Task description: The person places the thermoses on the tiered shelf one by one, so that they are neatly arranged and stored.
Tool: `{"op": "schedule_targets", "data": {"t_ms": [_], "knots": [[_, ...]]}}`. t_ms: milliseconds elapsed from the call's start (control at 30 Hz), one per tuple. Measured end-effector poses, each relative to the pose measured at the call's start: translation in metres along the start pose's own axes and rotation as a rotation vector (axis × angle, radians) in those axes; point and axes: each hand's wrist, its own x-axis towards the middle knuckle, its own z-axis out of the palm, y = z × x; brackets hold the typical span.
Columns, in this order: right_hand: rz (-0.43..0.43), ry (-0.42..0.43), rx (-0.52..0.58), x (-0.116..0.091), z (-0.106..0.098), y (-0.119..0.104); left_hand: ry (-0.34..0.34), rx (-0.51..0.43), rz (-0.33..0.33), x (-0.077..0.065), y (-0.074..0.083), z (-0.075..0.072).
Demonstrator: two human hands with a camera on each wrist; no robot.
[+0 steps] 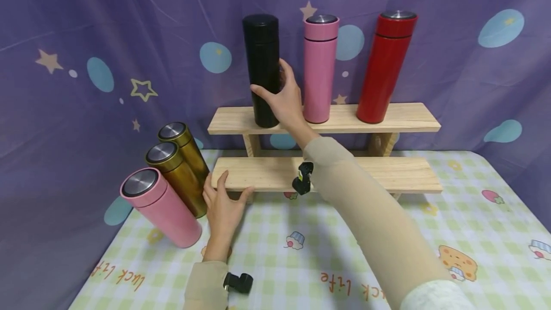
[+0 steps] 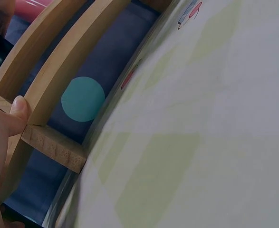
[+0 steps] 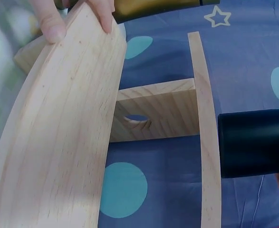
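My right hand (image 1: pixel 287 102) grips a black thermos bottle (image 1: pixel 261 47) around its middle, thumb in front. The bottle is upright, its base right at the upper board (image 3: pixel 208 156) of a two-tier wooden shelf, toward the left end. Beside it on that board stand a pink thermos (image 1: pixel 319 66) and a red thermos (image 1: pixel 385 71), both with silver-topped lids. My left hand (image 1: pixel 225 212) holds the left end of the lower board (image 3: pixel 63 118), thumb at the front edge and a finger across at the back edge.
Left of the shelf stand two gold thermoses (image 1: pixel 182 176) and another pink thermos (image 1: pixel 165 209), close to my left hand. A checked cloth (image 1: pixel 275 262) covers the table. A purple curtain (image 1: pixel 150 23) hangs right behind the shelf.
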Motion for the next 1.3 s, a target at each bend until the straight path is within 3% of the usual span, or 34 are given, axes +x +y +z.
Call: {"op": "schedule_targets", "data": {"t_ms": [767, 1300], "knots": [[0.034, -0.037, -0.186, 0.0034, 0.0011, 0.0015, -0.001, -0.008, 0.002, -0.002, 0.0014, 0.0007], [0.075, -0.079, -0.215, 0.0038, 0.0035, -0.0028, 0.002, -0.001, 0.0, -0.001, 0.0007, -0.0003]]}}
